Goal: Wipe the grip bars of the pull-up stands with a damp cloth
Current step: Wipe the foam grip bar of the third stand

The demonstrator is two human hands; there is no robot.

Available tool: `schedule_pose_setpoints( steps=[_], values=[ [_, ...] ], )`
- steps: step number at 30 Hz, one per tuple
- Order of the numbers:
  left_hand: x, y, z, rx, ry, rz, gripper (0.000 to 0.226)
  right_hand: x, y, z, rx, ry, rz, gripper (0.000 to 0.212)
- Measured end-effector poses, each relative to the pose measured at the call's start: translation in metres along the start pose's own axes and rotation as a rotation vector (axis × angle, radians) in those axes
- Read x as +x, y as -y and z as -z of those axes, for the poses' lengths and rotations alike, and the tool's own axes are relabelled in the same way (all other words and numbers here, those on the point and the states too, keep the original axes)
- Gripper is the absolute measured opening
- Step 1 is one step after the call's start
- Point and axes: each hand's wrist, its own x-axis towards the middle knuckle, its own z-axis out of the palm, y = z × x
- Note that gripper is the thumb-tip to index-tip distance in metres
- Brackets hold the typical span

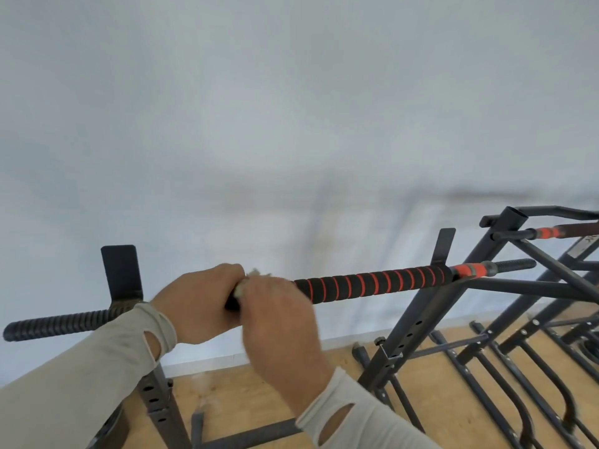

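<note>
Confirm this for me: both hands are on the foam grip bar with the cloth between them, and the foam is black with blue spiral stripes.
Not quite. The head view shows the left hand and right hand on the grip bar with the cloth between them, but the black foam's spiral stripes are orange-red, not blue.

The foam-wrapped grip bar (372,285) in front of me is black with a thin orange-red stripe spiralling along it, ending in a solid orange band with a grey ring. Its ribbed rubber end (55,325) is plain black. The pale off-white cloth (256,274) peeks between my hands. My long sleeves (81,361) are light beige. The steel stand frame (418,319) is black, the wooden floor (431,393) honey-tan, the wall (291,108) pale grey-white.
</note>
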Motion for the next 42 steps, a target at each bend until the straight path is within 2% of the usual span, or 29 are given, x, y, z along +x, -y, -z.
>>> schedule_pose_setpoints(
  steps=[3,7,11,14,16,20,24,26,29,38,42],
  values=[
    [-0.001,-0.003,-0.002,0.041,-0.063,0.001,0.033,-0.004,0.003,-0.01,0.059,-0.097,0.082,0.013],
    [-0.003,0.002,-0.003,-0.034,-0.014,0.008,0.037,-0.011,-0.045,0.006,-0.061,-0.102,0.067,0.013],
    [-0.007,0.005,-0.006,-0.011,-0.023,0.022,0.033,-0.008,-0.103,0.031,-0.259,-0.047,-0.063,0.019],
    [-0.006,0.007,-0.007,-0.045,-0.002,0.03,0.021,-0.009,-0.141,0.063,-0.339,-0.028,-0.181,0.024],
    [-0.005,0.008,-0.007,-0.093,0.015,0.035,0.014,-0.01,-0.168,0.084,-0.341,0.003,-0.352,0.018],
    [-0.003,0.012,-0.006,-0.145,0.025,0.042,0.015,-0.009,-0.222,0.119,-0.477,0.118,-0.695,0.013],
    [-0.008,0.006,0.002,-0.052,0.014,-0.008,0.019,-0.008,-0.242,0.132,-0.533,0.136,-0.767,0.014],
    [-0.01,0.002,0.004,0.033,-0.006,-0.039,0.022,-0.008,-0.236,0.123,-0.471,0.118,-0.782,0.012],
    [-0.01,0.004,0.001,-0.081,0.003,-0.051,0.027,-0.01,-0.211,0.103,-0.377,0.041,-0.68,0.022],
    [-0.012,0.008,-0.011,-0.161,-0.103,-0.061,0.046,0.0,-0.046,0.026,-0.106,0.041,-0.205,0.013],
    [-0.015,0.007,-0.016,-0.15,-0.218,-0.118,0.043,-0.006,0.009,-0.004,0.067,-0.032,0.03,0.011]
  ],
)
